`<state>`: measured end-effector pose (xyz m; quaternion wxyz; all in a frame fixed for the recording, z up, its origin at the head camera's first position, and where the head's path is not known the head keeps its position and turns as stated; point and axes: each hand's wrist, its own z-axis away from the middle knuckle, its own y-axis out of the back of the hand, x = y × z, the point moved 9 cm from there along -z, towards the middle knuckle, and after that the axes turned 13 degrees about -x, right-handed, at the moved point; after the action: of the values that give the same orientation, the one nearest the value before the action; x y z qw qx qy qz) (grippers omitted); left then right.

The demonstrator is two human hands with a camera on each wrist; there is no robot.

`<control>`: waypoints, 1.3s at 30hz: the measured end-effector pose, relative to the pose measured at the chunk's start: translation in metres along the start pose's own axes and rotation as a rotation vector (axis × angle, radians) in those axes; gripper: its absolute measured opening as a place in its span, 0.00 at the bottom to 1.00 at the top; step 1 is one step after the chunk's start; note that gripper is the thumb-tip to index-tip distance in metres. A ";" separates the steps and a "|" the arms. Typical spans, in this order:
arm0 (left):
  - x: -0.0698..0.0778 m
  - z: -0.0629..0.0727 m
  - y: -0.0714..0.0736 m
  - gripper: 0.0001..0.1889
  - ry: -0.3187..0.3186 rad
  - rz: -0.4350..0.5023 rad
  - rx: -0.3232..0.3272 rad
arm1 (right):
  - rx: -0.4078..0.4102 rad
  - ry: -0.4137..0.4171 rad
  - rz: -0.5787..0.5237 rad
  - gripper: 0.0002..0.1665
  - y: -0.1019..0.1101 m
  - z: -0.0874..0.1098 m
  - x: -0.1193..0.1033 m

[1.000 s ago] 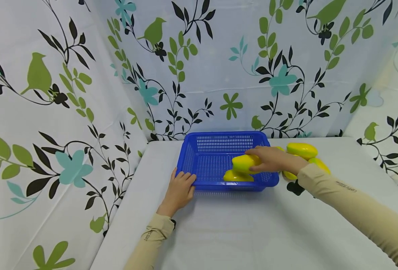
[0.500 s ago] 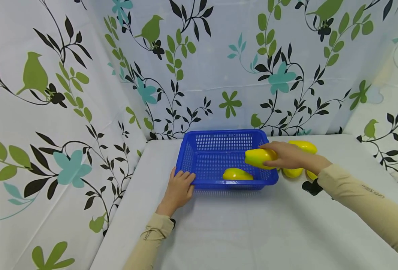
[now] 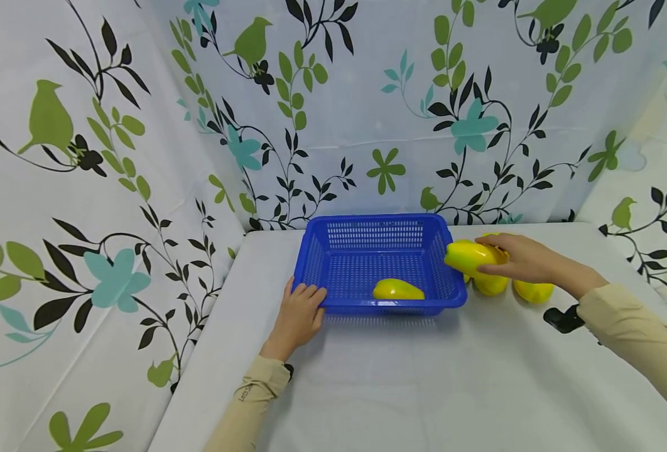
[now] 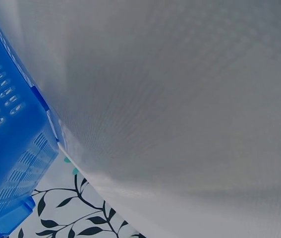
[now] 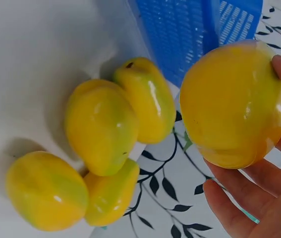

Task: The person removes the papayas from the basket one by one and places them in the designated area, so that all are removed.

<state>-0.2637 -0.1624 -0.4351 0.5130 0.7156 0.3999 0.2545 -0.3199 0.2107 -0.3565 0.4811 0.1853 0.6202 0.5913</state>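
My left hand (image 3: 296, 317) grips the front left corner of a blue plastic basket (image 3: 367, 307), fingers bent over the rim. The hand itself lies outside the left wrist view, where perforated basket walls (image 4: 16, 144) show at the left. Just past the basket's right wall, my right hand (image 3: 528, 257) holds a yellow-green mango (image 3: 471, 254) above the table. In the right wrist view, thumb and fingers (image 5: 239, 191) clasp that mango (image 5: 234, 104) from opposite sides. One mango (image 3: 398, 289) lies inside the basket near its front wall.
Several more mangoes sit on the white table right of the basket, partly hidden by my right hand. Close together in the right wrist view are a front mango (image 5: 100, 126) and one beside the basket (image 5: 147, 101). A patterned curtain (image 3: 339, 125) hangs behind the table.
My right hand has carried the mango from above the basket's interior rightward, past the right rim. The other mango stays in the basket, and my left hand keeps its grip on the corner.
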 end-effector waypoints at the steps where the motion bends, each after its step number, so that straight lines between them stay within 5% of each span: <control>1: 0.000 0.000 0.000 0.13 0.001 0.000 0.002 | 0.006 -0.003 -0.008 0.40 0.000 0.002 0.003; 16: -0.003 -0.002 0.000 0.12 0.012 -0.009 -0.012 | 0.017 -0.070 -0.083 0.39 -0.025 0.028 0.047; 29: -0.003 0.000 -0.003 0.11 0.011 -0.021 -0.007 | -0.042 -0.022 -0.080 0.39 -0.069 0.022 0.045; 39: -0.001 0.001 -0.004 0.12 0.009 -0.032 -0.002 | -0.014 0.055 -0.073 0.35 -0.083 0.018 0.041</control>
<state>-0.2649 -0.1634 -0.4390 0.5159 0.7076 0.4132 0.2499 -0.2960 0.2345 -0.4452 0.4865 0.1427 0.6352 0.5826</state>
